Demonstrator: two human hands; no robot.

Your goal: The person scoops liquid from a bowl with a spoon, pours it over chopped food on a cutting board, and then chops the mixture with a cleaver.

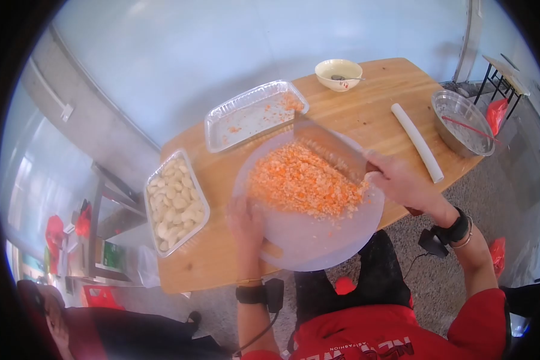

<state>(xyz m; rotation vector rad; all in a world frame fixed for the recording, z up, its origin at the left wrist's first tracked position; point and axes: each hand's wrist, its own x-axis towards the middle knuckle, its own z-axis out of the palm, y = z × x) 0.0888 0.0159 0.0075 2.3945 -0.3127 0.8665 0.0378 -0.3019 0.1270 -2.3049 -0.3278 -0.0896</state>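
Note:
A round whitish cutting board point(294, 237) lies at the table's near side and overhangs its edge. On it is a heap of finely chopped orange and white filling point(303, 180). My right hand point(402, 183) grips the handle of a cleaver point(330, 144), whose broad blade stands along the far right side of the heap. My left hand point(246, 219) is closed at the board's left rim, slightly blurred, with its fingertips hard to make out.
Pale dough pieces fill a foil tray point(202, 204) on the left. Another foil tray point(213, 133) behind the board has orange scraps. A bowl with a spoon point(338, 71), a white rolling pin point(417, 143) and a metal basin point(462, 144) stand farther right. Another person point(96, 330) is at lower left.

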